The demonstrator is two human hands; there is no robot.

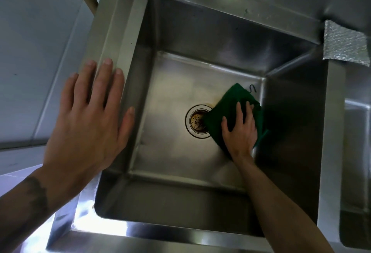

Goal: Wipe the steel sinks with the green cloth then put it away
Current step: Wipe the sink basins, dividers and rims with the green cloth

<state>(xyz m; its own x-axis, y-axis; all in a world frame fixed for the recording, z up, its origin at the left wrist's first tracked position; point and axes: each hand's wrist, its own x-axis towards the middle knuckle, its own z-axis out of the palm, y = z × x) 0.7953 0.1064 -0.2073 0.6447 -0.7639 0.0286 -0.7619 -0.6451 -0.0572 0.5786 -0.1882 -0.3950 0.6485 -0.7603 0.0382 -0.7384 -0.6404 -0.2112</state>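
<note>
A deep steel sink (128, 37) fills the middle of the view, with a round drain strainer (197, 121) in its floor. The green cloth (226, 105) lies flat on the sink floor, right of the drain and close to the right wall. My right hand (240, 131) presses down on the cloth with fingers spread. My left hand (88, 116) rests flat on the sink's left rim, fingers apart, holding nothing.
A second steel sink (355, 172) shows partly at the right edge, beyond a steel divider. A patch of crinkled foil (345, 44) sits at the upper right. A small dark hook-shaped mark (252, 88) lies just past the cloth. Pale wall panels are at left.
</note>
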